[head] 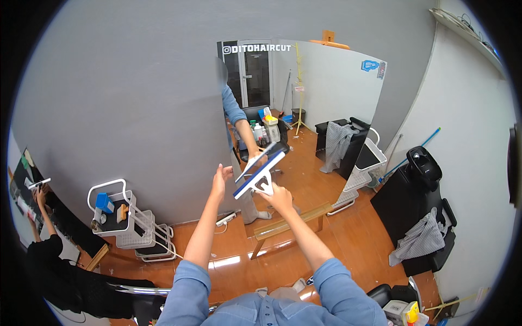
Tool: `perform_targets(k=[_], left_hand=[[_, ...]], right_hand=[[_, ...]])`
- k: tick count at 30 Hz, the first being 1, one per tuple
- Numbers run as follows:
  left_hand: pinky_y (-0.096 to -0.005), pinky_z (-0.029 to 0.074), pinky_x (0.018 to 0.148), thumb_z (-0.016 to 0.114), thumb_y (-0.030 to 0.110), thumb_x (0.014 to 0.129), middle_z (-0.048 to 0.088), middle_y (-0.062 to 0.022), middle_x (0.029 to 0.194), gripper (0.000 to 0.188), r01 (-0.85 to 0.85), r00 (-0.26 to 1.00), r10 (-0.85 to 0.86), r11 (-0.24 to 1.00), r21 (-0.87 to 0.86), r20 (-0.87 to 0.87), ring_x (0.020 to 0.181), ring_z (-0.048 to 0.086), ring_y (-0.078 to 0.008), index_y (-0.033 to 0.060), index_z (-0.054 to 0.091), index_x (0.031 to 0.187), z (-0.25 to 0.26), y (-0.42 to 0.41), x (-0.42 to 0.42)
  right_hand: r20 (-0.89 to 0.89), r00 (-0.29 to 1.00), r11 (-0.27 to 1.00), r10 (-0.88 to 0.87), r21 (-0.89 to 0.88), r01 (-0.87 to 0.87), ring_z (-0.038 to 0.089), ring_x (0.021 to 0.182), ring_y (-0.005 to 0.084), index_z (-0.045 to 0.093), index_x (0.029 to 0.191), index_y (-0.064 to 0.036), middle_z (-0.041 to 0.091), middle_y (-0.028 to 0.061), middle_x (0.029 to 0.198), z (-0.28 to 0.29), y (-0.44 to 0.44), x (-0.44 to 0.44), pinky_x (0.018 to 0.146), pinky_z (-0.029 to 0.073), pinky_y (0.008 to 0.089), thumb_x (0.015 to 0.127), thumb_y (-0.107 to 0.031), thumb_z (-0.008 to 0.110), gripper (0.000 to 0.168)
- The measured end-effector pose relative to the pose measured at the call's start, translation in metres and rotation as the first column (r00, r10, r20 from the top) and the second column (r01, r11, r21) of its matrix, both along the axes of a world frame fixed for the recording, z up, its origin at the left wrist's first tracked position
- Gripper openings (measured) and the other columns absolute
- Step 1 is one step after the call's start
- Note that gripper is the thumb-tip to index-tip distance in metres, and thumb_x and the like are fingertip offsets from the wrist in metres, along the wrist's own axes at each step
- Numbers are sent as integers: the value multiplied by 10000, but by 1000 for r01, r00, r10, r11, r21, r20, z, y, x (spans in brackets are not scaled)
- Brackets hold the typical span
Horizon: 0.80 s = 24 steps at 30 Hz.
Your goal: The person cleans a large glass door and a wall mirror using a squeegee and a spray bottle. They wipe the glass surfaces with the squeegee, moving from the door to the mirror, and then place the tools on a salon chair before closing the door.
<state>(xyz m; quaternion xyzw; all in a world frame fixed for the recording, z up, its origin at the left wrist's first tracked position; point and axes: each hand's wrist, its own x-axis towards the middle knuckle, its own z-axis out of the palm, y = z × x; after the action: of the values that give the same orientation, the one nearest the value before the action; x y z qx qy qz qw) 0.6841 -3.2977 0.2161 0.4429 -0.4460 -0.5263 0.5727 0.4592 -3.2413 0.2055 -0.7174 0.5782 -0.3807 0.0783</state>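
My right hand point(279, 198) is closed around the handle of a white squeegee point(259, 175) with a dark blue blade, held tilted close in front of a large wall mirror point(322, 93). The mirror reflects the squeegee, my arm and the room behind. My left hand point(222, 179) is raised by the mirror's left edge with its fingers apart, holding nothing. Whether it touches the mirror or the wall cannot be told. Below the mirror stands a low wooden bench point(285, 225) with a glossy top.
A white trolley point(132, 220) with a blue container and a brush stands at left. A co-worker point(53, 252) in black holds another squeegee at a far-left mirror. At right are a black wash chair point(393, 203) with a striped cloth and a second trolley point(380, 157). A power strip point(226, 219) lies by the wall.
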Motion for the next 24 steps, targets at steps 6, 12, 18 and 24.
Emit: perform_targets(k=[6, 12, 18, 24], left_hand=[[-378, 331, 1015, 304, 411, 970, 550, -186, 1194, 576, 5, 1000, -5, 999, -45, 4, 1123, 507, -274, -85, 509, 1179, 4, 3, -3], [-380, 345, 1009, 305, 401, 971, 557, -185, 1176, 565, -19, 1000, 20, 999, -48, 16, 1114, 513, -277, -84, 511, 1174, 7, 3, -8], [-374, 388, 953, 314, 373, 974, 591, -176, 1106, 525, -188, 981, 191, 979, -79, 33, 1038, 549, -260, -77, 548, 1110, -3, -2, -16], [-333, 424, 863, 312, 349, 978, 619, -153, 1037, 502, -431, 900, 435, 896, -109, 10, 962, 563, -220, -66, 583, 1060, -11, -2, -45]], right_hand=[[-422, 897, 959, 134, -172, -224, 637, 592, 274, 576, 780, -94, 619, 98, 616, 64, -19, 8, 526, 499, 369, 679, -446, 718, 393], [-541, 821, 932, 183, -169, -320, 633, 592, 283, 551, 783, -82, 617, 115, 613, 85, -42, 14, 513, 493, 387, 696, -469, 687, 419], [-561, 800, 927, 212, -143, -346, 633, 588, 287, 540, 777, -75, 613, 112, 605, 75, -60, -9, 512, 489, 398, 719, -513, 654, 456], [-570, 795, 923, 208, -155, -353, 647, 607, 266, 562, 779, -77, 626, 98, 621, 77, -81, -66, 521, 500, 375, 676, -486, 702, 445]])
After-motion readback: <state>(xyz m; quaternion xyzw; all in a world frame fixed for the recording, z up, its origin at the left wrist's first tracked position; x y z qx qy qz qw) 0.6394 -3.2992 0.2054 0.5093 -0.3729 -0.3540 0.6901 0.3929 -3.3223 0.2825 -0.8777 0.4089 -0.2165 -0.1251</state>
